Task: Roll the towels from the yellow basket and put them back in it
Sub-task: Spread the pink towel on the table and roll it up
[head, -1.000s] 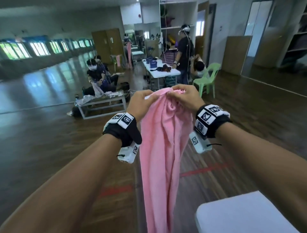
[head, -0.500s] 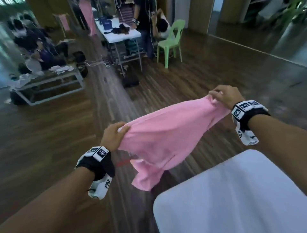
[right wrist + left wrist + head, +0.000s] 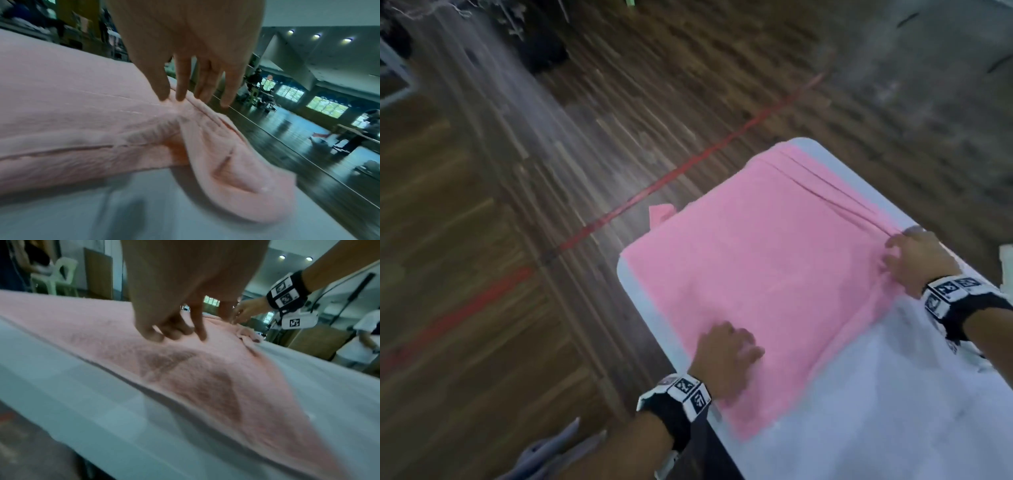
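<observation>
- Left hand (image 3: 726, 353): nearest item; rests on the near corner of the pink towel (image 3: 763, 274), fingers loosely bent, tips pressing the cloth flat, nothing gripped.
- Pink towel: spread over the far end of the white table (image 3: 893, 404); its far-left corner hangs off the edge; creases run from the far edge to the right corner.
- Right hand (image 3: 914, 263): at the towel's right corner; thumb and forefinger close on a bunched fold, other fingers straight. Whether the pinch truly holds is uncertain through blur.
- Step, as judged: laying out and smoothing, before rolling.
- Next move, as judged: draw the right corner taut to clear the creases, then begin the roll from one short edge.
- Yellow basket: not in view; contents cannot be told.
- Wooden floor (image 3: 551, 240) with red line (image 3: 688, 164): beyond the table.
</observation>
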Action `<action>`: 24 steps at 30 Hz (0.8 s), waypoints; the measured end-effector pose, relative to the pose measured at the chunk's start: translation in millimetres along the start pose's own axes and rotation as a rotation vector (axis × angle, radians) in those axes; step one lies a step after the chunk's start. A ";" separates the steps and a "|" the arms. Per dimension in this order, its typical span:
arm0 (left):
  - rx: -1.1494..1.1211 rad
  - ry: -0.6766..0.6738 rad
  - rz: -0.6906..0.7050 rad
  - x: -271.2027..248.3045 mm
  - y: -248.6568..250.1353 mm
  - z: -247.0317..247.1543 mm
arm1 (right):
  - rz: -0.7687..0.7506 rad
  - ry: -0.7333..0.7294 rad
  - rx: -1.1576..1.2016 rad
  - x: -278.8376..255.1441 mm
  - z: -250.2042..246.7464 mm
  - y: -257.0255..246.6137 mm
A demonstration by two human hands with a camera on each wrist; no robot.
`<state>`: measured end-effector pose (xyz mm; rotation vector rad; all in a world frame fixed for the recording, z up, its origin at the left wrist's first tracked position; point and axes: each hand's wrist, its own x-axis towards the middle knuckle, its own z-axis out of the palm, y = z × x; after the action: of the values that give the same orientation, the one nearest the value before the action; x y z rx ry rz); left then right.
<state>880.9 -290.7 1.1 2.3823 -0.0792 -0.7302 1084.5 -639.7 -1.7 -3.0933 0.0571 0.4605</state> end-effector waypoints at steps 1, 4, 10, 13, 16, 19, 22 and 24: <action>0.096 0.133 -0.033 2.8 -2.1 -0.4 | -0.087 0.064 0.111 -10.1 2.2 -8.8; 0.342 0.049 -0.100 18.4 -19.7 -0.2 | -0.232 -0.104 0.153 -30.2 21.0 -43.6; 0.468 -0.045 -0.160 31.0 -10.9 35.1 | -0.131 -0.308 0.091 -56.7 58.0 -35.9; 0.440 -0.058 -0.158 17.7 22.9 77.5 | -0.097 -0.341 0.127 -84.9 63.3 7.3; 0.469 -0.064 -0.142 -3.9 71.8 136.4 | -0.088 -0.341 0.131 -134.0 76.7 64.1; 0.462 -0.098 -0.135 -34.8 126.3 201.2 | -0.083 -0.363 0.130 -190.3 90.0 126.4; 0.455 -0.133 -0.139 -68.3 178.2 265.6 | -0.079 -0.377 0.161 -246.3 103.2 186.1; 0.466 -0.162 -0.148 -87.1 206.6 306.2 | -0.053 -0.404 0.172 -279.1 109.6 221.1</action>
<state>672.8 -606.5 -30.8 2.7854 -0.1573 -1.0704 777.3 -849.0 -27.0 -2.7669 0.0083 1.0063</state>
